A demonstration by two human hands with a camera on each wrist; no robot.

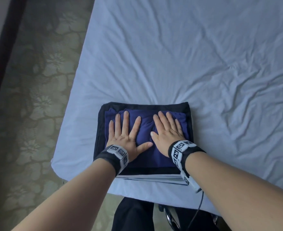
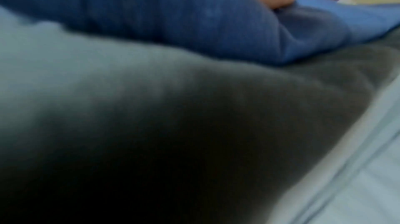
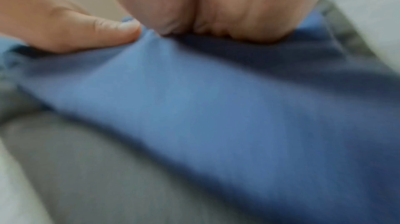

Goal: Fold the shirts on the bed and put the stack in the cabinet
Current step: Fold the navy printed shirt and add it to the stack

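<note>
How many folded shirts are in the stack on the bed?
3 visible: navy-blue folded shirt on top, black folded shirt beneath, pale striped folded shirt at bottom; more may be hidden.

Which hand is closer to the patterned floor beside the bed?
Left. The left hand presses the blue shirt on the stack's floor side; the right hand presses it farther in.
</note>
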